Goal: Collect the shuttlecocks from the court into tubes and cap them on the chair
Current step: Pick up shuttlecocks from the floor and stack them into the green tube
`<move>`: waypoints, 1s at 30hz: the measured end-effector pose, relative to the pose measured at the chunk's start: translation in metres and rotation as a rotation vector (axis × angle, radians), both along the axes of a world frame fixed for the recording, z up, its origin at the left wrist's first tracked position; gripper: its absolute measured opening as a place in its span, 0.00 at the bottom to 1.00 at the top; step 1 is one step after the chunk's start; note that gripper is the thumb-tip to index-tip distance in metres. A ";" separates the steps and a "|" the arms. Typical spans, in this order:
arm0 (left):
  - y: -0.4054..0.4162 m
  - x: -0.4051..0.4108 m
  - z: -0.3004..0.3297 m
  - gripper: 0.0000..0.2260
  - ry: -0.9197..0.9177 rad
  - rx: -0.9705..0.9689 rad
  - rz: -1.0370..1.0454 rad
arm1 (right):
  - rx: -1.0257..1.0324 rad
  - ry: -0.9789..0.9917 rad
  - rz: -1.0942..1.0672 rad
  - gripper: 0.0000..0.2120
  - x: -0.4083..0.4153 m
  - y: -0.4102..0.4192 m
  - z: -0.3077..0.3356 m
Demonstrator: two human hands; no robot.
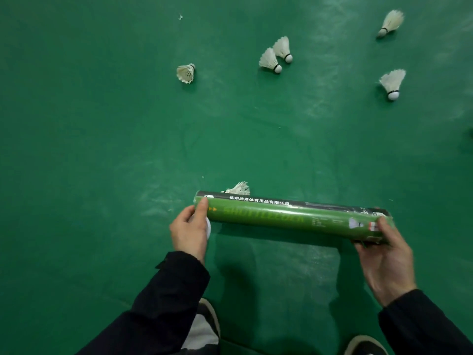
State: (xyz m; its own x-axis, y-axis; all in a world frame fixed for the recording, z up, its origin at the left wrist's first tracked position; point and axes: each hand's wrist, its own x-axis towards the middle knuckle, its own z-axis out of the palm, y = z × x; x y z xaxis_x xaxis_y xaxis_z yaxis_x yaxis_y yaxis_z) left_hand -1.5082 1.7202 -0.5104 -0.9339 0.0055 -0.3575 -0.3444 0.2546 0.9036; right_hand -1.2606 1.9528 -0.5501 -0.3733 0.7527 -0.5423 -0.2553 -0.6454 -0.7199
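Note:
A long green and black shuttlecock tube (289, 215) lies level across the lower middle of the head view. My right hand (385, 254) grips its right end. My left hand (190, 230) is at its left end, thumb on the rim, fingers closed around a white cap (208, 228). One shuttlecock (239, 188) lies on the green floor just behind the tube, partly hidden by it. Several more lie farther off: one (186, 73) upper middle, a touching pair (276, 56), and two at right (390, 20) (393, 83).
The green court floor (102, 137) fills the view. My two shoes (208, 319) (364, 345) show at the bottom edge below my dark sleeves. A dark object (471, 133) barely shows at the right edge.

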 end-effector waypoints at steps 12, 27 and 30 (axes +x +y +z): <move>-0.005 0.000 -0.013 0.08 -0.102 0.009 0.150 | 0.035 0.026 -0.008 0.03 -0.003 -0.003 0.005; -0.008 0.008 -0.010 0.05 0.080 -0.158 -0.167 | 0.046 -0.174 -0.117 0.03 0.005 -0.005 0.004; -0.009 0.011 -0.011 0.12 0.072 -0.185 -0.223 | 0.033 -0.190 -0.147 0.02 0.003 -0.004 0.006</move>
